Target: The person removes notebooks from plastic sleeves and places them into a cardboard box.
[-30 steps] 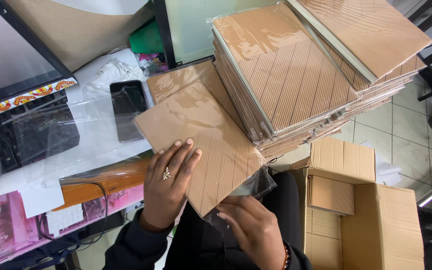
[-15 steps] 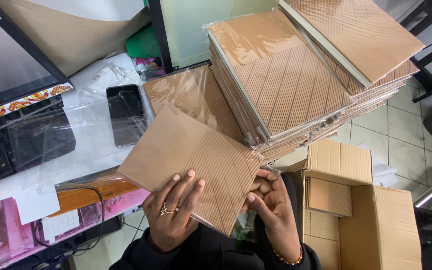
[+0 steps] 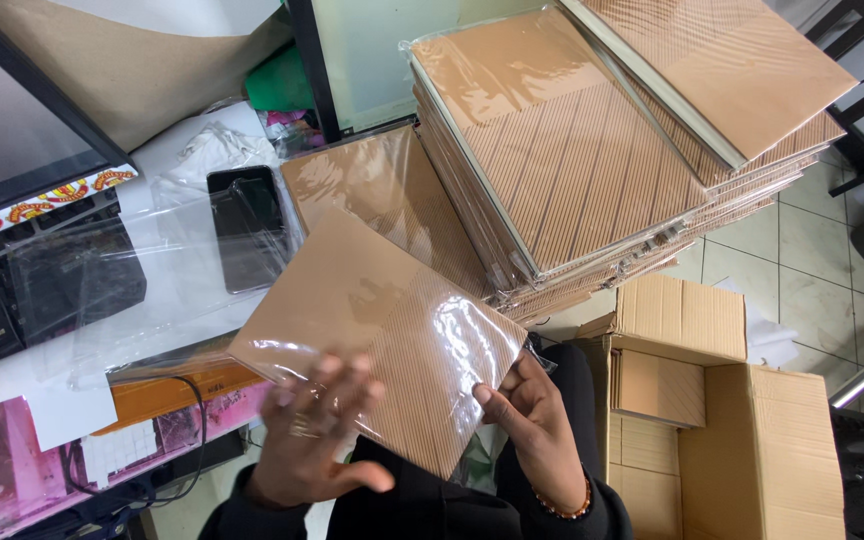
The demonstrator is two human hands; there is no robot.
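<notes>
Your left hand (image 3: pixel 307 440) and right hand (image 3: pixel 532 420) hold a square of matt brown corrugated card (image 3: pixel 377 325), ribbed on its right half and smooth on its left, sealed in clear glossy plastic film that crinkles and throws white glare. At your two o'clock the stack of wrapped card sheets (image 3: pixel 592 150) has the same ribbed paper under shiny film. At four o'clock the open carton (image 3: pixel 722 420) is plain matt cardboard, unwrapped. At ten o'clock a black phone (image 3: pixel 247 225) with a glossy glass face lies under loose clear plastic, and the floor tiles (image 3: pixel 802 260) look smooth and pale
</notes>
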